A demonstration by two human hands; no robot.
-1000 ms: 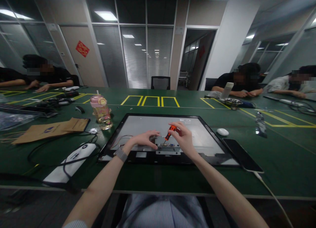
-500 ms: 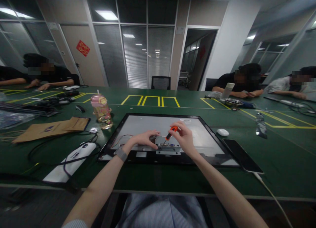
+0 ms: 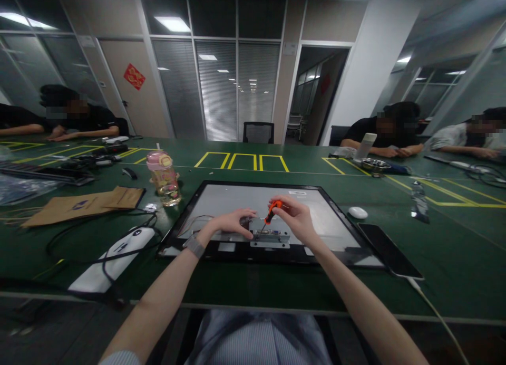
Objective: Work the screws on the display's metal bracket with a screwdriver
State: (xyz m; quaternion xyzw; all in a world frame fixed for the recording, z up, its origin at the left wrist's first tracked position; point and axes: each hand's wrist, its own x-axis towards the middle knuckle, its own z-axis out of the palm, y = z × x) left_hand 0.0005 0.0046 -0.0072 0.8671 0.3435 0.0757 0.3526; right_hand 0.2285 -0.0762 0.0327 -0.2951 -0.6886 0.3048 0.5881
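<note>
My right hand [image 3: 294, 217] pinches the orange-and-black handle of a screwdriver [image 3: 272, 212]. The tool is tilted, and its thin shaft points down and to the left, onto a metal bracket [image 3: 271, 240] with ports along its upper side. Against the left end of that bracket rests my left hand [image 3: 231, 222], thumb and fingers spread apart; what lies beneath the fingers is partly hidden. Both hands are above a flat display panel [image 3: 237, 193] with a grey back and black frame, lying on the green table. Thin wires show left of the bracket.
At the left are a white power bank [image 3: 114, 259] with black cables, a brown paper pouch [image 3: 79, 205] and a pink-lidded bottle [image 3: 164, 180]. On the right lie a phone [image 3: 389, 251] on a cable and a white earbud case [image 3: 358, 212]. Several people sit at the table's far sides.
My right hand has turned slightly around the screwdriver handle, its fingers shifting a little to the left. The tip stays at the bracket, and my left hand keeps its place.
</note>
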